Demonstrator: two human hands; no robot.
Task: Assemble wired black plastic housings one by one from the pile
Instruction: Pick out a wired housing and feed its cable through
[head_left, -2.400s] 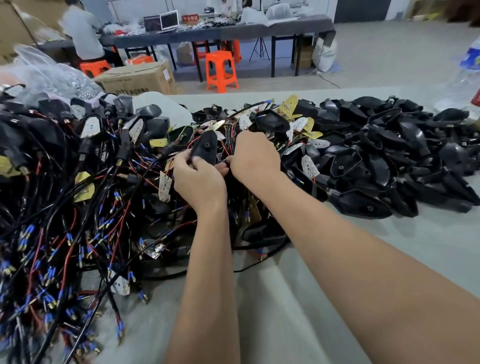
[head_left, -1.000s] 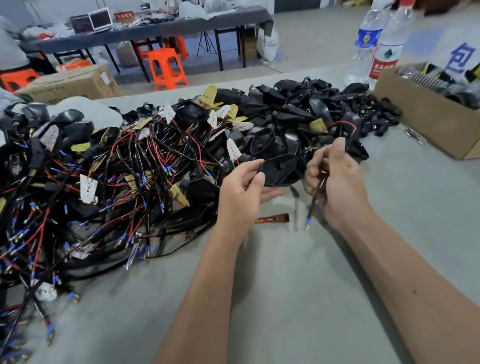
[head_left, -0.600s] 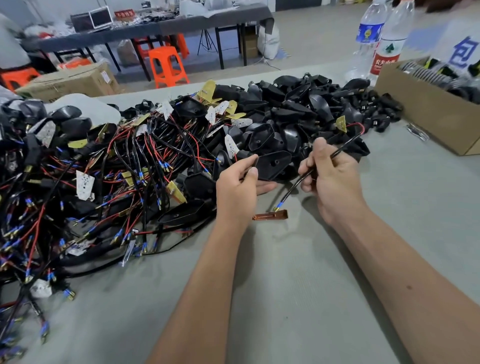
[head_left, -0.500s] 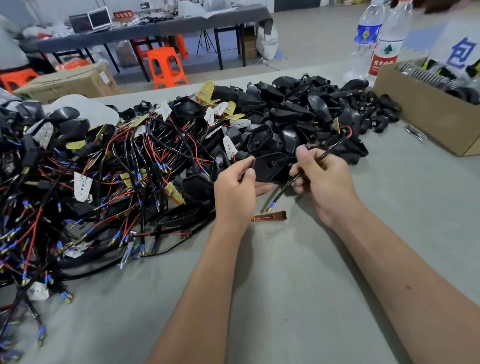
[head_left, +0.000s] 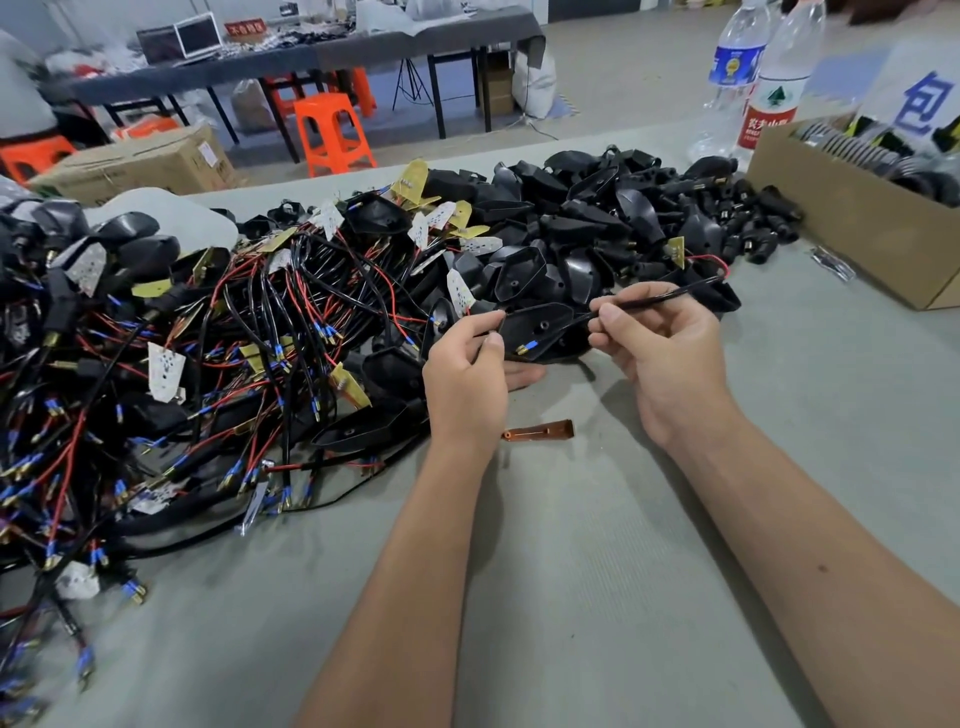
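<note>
My left hand (head_left: 467, 379) grips a black plastic housing (head_left: 540, 327) by its left end, hollow side up, just above the grey table. My right hand (head_left: 660, 348) pinches a black sleeved wire (head_left: 654, 299) that runs up-right to a small yellow board (head_left: 675, 252). The wire's blue-tipped end (head_left: 527, 347) lies across the housing's inside. A pile of empty black housings (head_left: 597, 218) lies behind my hands. A big tangle of wired housings (head_left: 208, 338) with red and black leads fills the left.
A small brown plastic strip (head_left: 540, 431) lies on the grey table (head_left: 571, 545) below my hands. A cardboard box (head_left: 852, 218) of parts stands at the right, two water bottles (head_left: 753, 88) behind it. Orange stools and another table are in the background.
My right hand has fed the wire leftward, so its blue tip went from below the housing on the table to inside the housing. My left hand kept holding the housing.
</note>
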